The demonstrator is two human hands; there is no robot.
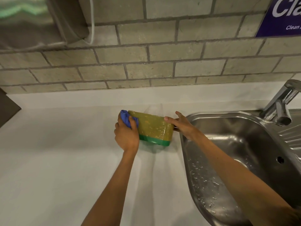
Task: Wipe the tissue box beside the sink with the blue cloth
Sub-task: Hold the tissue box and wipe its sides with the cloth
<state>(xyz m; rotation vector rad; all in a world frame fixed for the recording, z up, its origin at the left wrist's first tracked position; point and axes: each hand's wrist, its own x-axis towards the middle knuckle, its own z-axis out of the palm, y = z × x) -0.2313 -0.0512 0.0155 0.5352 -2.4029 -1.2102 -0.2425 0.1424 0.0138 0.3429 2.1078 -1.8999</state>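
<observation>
The tissue box (154, 128) is yellow-green with a darker green band along its near bottom edge, wrapped in shiny plastic. It rests on the white counter (65, 152) just left of the sink. My left hand (127, 136) is closed around the crumpled blue cloth (128, 119) and presses it against the box's left end. My right hand (180, 124) grips the box's right end, thumb on top and fingers behind the far side.
A wet steel sink (228, 152) fills the right side, its rim close to the box. A chrome tap (280, 105) stands at its back. A tiled wall (146, 62) backs the counter, with a metal dispenser (32, 22) upper left and a purple sign (283, 17) upper right.
</observation>
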